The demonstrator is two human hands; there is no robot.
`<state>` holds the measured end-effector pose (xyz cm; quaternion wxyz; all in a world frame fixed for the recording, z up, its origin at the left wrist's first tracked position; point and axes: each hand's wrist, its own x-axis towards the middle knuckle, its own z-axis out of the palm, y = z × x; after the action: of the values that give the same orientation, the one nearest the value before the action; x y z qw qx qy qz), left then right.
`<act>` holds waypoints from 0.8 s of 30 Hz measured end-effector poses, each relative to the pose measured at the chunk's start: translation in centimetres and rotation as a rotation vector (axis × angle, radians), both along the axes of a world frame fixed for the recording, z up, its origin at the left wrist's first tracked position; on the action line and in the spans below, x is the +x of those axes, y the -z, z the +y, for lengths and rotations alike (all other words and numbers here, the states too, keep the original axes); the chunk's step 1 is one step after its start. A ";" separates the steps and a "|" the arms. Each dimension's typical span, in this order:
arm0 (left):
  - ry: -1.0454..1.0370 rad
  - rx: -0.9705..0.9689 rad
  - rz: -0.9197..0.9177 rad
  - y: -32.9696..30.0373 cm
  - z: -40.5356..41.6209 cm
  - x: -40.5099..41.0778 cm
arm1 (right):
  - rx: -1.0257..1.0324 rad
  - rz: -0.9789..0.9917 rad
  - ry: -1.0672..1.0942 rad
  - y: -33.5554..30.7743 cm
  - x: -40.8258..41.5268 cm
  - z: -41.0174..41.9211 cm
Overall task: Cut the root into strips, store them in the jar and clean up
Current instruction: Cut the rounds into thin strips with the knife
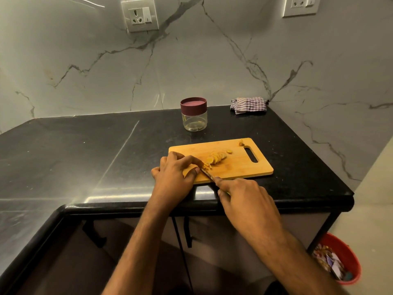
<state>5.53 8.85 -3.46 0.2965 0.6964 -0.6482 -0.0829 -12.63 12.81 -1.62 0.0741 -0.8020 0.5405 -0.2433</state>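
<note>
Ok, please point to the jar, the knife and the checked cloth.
jar (194, 121): head view, on its clear wall.
knife (207, 173): head view, on its blade.
checked cloth (248, 105): head view, on its folded middle.

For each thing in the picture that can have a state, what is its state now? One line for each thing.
Jar: lid on, upright, seems empty.
Root slices: cut into rounds, lying in a row on the board.
Knife: blade at the slices by the left fingertips.
Left hand: pinches the pieces being cut.
Right hand: grips the knife handle.
Cloth: folded, in the corner.
Bin: open, holds rubbish.
</note>
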 end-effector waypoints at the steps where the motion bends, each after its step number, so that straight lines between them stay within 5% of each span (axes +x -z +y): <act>1: 0.007 0.007 -0.007 0.0 0.0 0.1 | -0.002 -0.007 -0.005 0.0 -0.1 0.2; 6: 0.013 0.005 -0.031 0.2 -0.2 0.2 | 0.009 -0.064 -0.019 0.0 -0.5 0.8; 11: -0.055 -0.051 0.176 0.2 -0.2 0.2 | 0.031 -0.120 -0.019 -0.3 -0.3 0.4; 24: -0.049 -0.067 0.177 0.0 0.2 0.3 | 0.046 -0.134 -0.048 0.5 1.0 -0.1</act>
<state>5.84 9.02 -3.50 0.3776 0.6918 -0.6046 -0.1150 -11.67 12.66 -2.14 0.1344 -0.7945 0.5206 -0.2823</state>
